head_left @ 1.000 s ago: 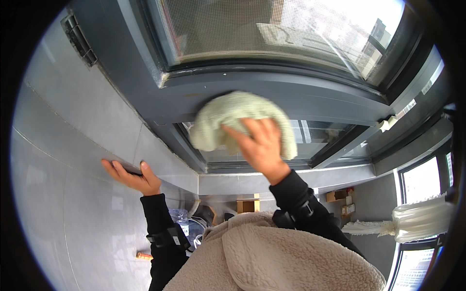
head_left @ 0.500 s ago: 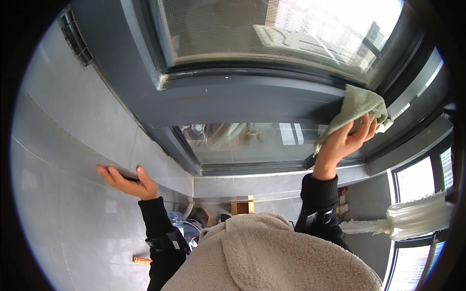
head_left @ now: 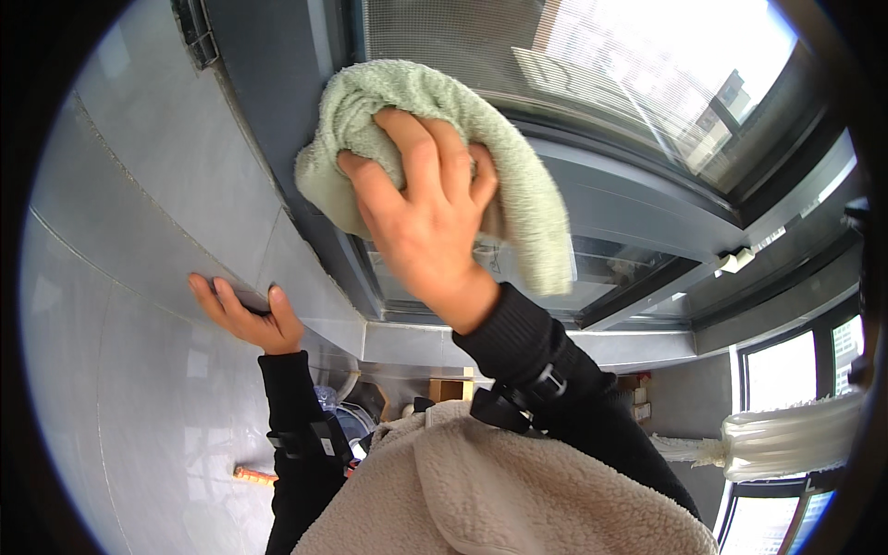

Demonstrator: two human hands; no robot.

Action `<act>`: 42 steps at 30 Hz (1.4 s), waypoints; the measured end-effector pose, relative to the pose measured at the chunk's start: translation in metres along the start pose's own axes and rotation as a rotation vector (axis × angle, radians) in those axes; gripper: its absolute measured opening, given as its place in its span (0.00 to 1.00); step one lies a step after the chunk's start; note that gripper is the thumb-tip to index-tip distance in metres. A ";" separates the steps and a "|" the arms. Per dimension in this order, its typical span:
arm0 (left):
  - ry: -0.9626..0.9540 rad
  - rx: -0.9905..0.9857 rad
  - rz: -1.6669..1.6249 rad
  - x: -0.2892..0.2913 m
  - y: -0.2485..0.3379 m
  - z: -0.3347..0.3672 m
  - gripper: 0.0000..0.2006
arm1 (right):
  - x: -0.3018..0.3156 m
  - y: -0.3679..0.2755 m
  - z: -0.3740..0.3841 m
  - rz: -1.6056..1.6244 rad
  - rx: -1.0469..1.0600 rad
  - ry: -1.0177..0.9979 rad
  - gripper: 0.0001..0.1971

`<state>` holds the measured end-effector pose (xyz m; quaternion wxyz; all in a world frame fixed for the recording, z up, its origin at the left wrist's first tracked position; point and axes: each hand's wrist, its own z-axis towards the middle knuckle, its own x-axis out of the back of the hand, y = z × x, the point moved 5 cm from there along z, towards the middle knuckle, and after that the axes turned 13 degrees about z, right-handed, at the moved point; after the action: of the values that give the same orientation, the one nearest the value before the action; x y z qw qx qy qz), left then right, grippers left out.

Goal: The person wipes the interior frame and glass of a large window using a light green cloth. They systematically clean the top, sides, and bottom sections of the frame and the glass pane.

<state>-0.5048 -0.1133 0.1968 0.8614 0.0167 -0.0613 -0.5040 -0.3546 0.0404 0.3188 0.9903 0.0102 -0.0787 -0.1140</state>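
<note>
A light green cloth (head_left: 536,213) is bunched under my right hand (head_left: 425,203), whose bent fingers press it against the left end of the dark grey window frame (head_left: 629,199). One end of the cloth hangs down to the right of the hand. The frame's lower left corner is hidden behind the cloth. My left hand (head_left: 250,314) rests on the edge of the grey tiled wall (head_left: 148,305), fingers stretched out and thumb apart, holding nothing.
A screened glass pane (head_left: 610,83) lies above the frame, with a lower pane (head_left: 610,264) beneath it. A small white piece (head_left: 736,260) sticks out at the frame's right. Below are a cardboard box (head_left: 448,389), an orange object (head_left: 253,475) and a whitish wrapped bundle (head_left: 791,437) by another window.
My right hand has swept the cloth from the right end of the window frame to its left end. The left hand stays at the wall edge, slightly higher in view.
</note>
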 end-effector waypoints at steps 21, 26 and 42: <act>-0.146 -0.008 0.033 0.011 0.079 -0.006 0.34 | 0.146 0.116 -0.078 -0.177 -0.490 0.289 0.19; -0.465 -0.278 -0.445 -0.009 0.172 -0.037 0.40 | 0.128 0.075 -0.071 0.221 -0.497 -0.102 0.17; 0.270 0.207 -0.625 -0.013 0.156 0.177 0.48 | 0.174 0.054 -0.008 0.560 -0.221 -0.263 0.27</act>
<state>-0.3970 -0.0196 0.3854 0.6595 0.1884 0.0106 -0.7276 -0.1742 0.0533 0.3399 0.9596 -0.1341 -0.1930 0.1545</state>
